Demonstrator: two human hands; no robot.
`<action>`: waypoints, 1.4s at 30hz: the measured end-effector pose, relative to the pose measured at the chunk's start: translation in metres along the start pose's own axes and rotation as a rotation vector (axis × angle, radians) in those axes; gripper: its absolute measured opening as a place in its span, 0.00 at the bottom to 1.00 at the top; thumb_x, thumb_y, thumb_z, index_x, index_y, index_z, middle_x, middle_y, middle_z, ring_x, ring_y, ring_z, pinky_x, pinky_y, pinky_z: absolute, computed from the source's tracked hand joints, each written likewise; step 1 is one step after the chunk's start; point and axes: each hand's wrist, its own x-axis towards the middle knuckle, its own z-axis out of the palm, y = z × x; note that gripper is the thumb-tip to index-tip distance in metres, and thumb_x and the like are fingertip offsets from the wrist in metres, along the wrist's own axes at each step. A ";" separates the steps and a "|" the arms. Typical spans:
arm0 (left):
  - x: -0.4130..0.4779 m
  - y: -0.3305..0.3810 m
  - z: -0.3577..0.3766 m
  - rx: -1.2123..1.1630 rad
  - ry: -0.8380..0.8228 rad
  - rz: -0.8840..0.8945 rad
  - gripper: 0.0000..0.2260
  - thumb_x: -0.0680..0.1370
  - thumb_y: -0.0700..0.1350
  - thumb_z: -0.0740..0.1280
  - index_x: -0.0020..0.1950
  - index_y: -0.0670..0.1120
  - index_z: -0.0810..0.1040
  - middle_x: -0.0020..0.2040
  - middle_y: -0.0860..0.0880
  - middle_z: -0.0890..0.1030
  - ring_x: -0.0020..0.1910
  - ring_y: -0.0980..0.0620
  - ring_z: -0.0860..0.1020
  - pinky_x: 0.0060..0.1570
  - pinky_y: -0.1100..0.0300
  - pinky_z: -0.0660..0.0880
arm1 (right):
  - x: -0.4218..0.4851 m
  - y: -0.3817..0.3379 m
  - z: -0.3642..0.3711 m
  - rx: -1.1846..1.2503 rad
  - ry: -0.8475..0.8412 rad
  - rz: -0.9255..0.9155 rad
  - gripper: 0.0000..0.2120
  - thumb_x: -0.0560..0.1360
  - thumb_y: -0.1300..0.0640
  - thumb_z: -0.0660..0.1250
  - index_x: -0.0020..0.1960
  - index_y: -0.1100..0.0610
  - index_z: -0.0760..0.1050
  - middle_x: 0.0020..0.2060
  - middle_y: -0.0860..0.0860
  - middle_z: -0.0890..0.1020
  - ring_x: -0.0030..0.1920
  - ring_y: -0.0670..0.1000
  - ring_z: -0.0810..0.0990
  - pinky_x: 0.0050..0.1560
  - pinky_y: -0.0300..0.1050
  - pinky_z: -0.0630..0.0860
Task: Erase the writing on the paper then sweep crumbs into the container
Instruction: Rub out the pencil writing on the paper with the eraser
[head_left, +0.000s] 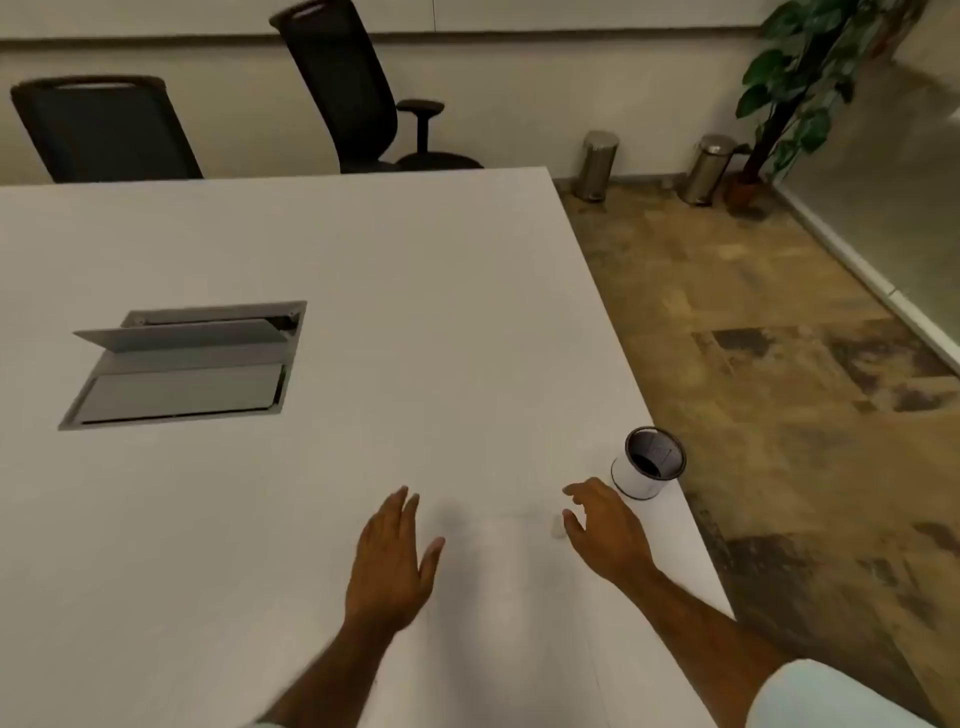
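Note:
A white sheet of paper (506, 577) lies on the white table (363, 270) in front of me, barely distinct from the tabletop; any writing on it is too faint to make out. A small white eraser (557, 529) rests at the paper's far right corner. My right hand (605, 530) hovers just right of the eraser, fingers spread and curled, holding nothing. My left hand (392, 561) is flat and open at the paper's left edge. A small round white container (649, 465) with a dark rim and dark inside stands near the table's right edge, just beyond my right hand.
A grey cable hatch (182, 364) with its flap raised is set into the table at the left. Two black office chairs (358, 88) stand behind the far edge. On the floor to the right are two metal bins (597, 163) and a potted plant (795, 83).

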 end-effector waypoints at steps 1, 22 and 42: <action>-0.006 -0.002 0.012 0.005 -0.015 -0.015 0.35 0.82 0.65 0.47 0.75 0.39 0.69 0.75 0.41 0.70 0.73 0.42 0.69 0.71 0.48 0.66 | -0.001 0.003 0.005 0.008 -0.018 0.037 0.13 0.76 0.56 0.65 0.61 0.54 0.75 0.54 0.48 0.78 0.52 0.48 0.78 0.49 0.41 0.74; -0.093 -0.018 0.105 0.030 -0.039 0.337 0.34 0.80 0.66 0.60 0.77 0.45 0.66 0.78 0.48 0.62 0.74 0.45 0.68 0.74 0.53 0.56 | 0.012 0.040 0.071 -0.006 -0.090 0.314 0.19 0.76 0.47 0.65 0.63 0.53 0.67 0.55 0.52 0.76 0.50 0.55 0.78 0.48 0.51 0.77; -0.084 0.012 0.135 0.036 -0.073 0.205 0.30 0.80 0.64 0.59 0.73 0.44 0.72 0.77 0.42 0.67 0.76 0.42 0.65 0.73 0.45 0.59 | -0.011 0.015 0.100 0.500 0.007 0.051 0.07 0.72 0.62 0.72 0.49 0.57 0.80 0.42 0.48 0.82 0.40 0.44 0.79 0.40 0.32 0.75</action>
